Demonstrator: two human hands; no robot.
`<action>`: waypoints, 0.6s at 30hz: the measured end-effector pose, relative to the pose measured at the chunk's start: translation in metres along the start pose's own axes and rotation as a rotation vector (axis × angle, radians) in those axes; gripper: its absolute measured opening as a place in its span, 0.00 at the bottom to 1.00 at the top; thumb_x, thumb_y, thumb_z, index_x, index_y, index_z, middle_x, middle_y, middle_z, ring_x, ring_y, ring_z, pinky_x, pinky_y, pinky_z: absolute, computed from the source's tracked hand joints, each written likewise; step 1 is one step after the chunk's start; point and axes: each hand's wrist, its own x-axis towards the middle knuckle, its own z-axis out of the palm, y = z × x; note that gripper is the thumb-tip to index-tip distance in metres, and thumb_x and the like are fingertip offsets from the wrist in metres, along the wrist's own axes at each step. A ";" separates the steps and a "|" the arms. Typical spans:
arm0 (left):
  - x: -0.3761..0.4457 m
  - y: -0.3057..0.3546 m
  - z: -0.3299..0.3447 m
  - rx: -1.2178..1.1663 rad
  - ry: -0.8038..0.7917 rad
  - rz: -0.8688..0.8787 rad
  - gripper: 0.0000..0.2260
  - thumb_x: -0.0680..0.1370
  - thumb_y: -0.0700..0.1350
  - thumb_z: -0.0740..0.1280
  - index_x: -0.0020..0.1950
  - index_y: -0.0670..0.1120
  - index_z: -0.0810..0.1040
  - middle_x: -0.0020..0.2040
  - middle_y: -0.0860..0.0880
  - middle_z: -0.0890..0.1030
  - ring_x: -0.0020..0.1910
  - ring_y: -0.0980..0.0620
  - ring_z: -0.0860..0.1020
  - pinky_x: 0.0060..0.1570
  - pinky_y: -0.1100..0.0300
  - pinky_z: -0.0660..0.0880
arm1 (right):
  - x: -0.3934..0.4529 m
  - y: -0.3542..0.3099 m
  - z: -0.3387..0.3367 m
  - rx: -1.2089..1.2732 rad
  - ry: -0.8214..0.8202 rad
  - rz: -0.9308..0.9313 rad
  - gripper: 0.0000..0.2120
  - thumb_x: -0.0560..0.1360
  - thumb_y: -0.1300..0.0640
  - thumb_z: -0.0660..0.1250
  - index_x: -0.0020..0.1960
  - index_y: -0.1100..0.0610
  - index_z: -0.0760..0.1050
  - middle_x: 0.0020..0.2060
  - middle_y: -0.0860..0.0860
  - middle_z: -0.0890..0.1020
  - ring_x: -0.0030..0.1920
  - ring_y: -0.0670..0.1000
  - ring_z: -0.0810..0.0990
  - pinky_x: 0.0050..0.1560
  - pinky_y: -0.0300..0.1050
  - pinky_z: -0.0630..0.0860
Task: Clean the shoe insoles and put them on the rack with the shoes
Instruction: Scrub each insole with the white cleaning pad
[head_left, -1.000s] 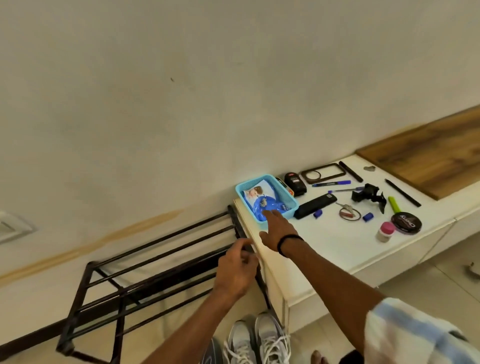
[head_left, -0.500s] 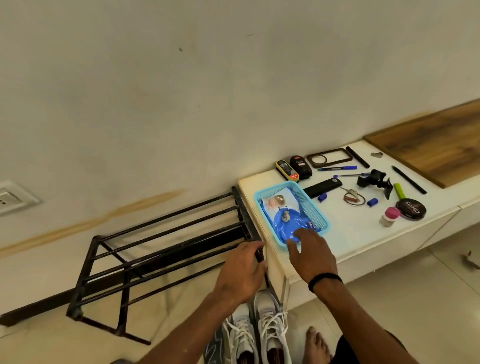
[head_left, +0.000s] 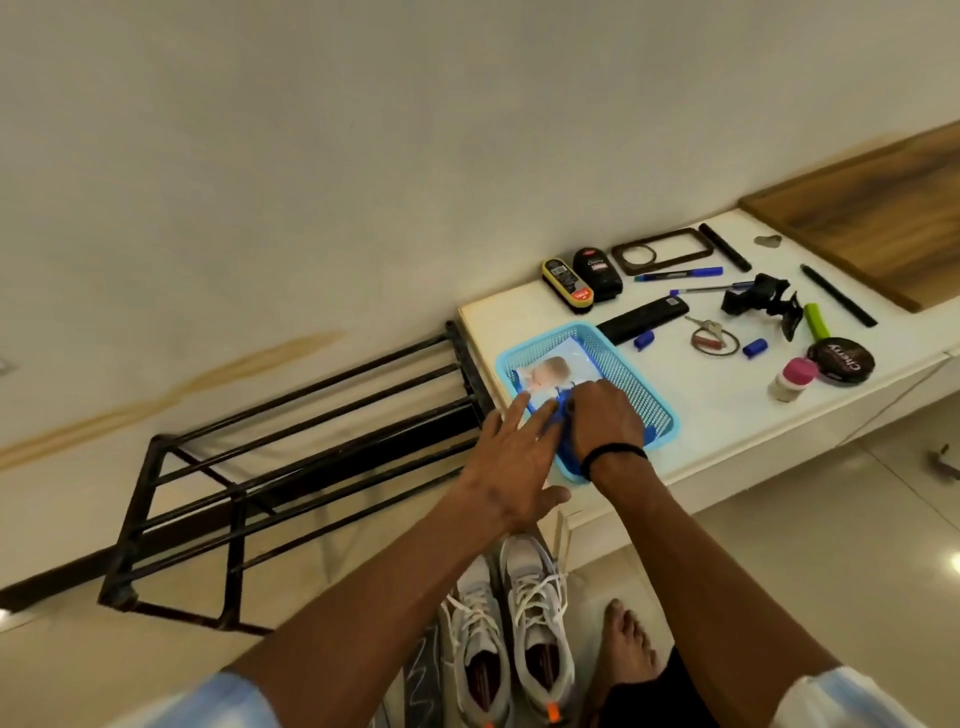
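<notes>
Though flat-fingered, left hand (head_left: 511, 467) on wipes pack (head_left: 545, 379)

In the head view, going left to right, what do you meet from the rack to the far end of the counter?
Black metal rack → blue basket → black remote → keys → pink-capped bottle → round black tin → wooden board.

A pair of white lace-up sneakers (head_left: 511, 644) stands side by side on the floor, toes toward the counter (head_left: 727, 395), dark insoles visible inside. The black metal shoe rack (head_left: 291, 467) stands against the wall, just left of the counter. A wet-wipes pack (head_left: 550, 374) lies in the blue basket (head_left: 623, 374) on the counter.
</notes>
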 end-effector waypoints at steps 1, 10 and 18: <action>0.008 -0.001 -0.001 0.025 -0.034 0.015 0.44 0.78 0.64 0.67 0.84 0.49 0.46 0.84 0.47 0.47 0.82 0.40 0.41 0.79 0.38 0.45 | 0.001 -0.002 0.001 -0.024 0.011 -0.003 0.09 0.80 0.57 0.62 0.54 0.58 0.79 0.53 0.57 0.80 0.53 0.59 0.80 0.50 0.54 0.79; 0.037 0.008 0.006 0.150 -0.195 -0.020 0.41 0.79 0.66 0.63 0.84 0.51 0.51 0.84 0.46 0.46 0.82 0.40 0.41 0.76 0.34 0.46 | 0.015 0.026 -0.009 0.633 0.050 0.127 0.02 0.73 0.59 0.73 0.43 0.56 0.84 0.41 0.50 0.85 0.43 0.49 0.82 0.47 0.43 0.78; 0.031 0.011 -0.012 0.164 -0.236 -0.078 0.43 0.78 0.66 0.65 0.84 0.49 0.48 0.84 0.44 0.41 0.81 0.38 0.37 0.76 0.32 0.42 | -0.014 0.020 -0.053 1.595 -0.039 0.360 0.07 0.76 0.63 0.72 0.53 0.62 0.79 0.49 0.59 0.86 0.50 0.57 0.86 0.50 0.50 0.84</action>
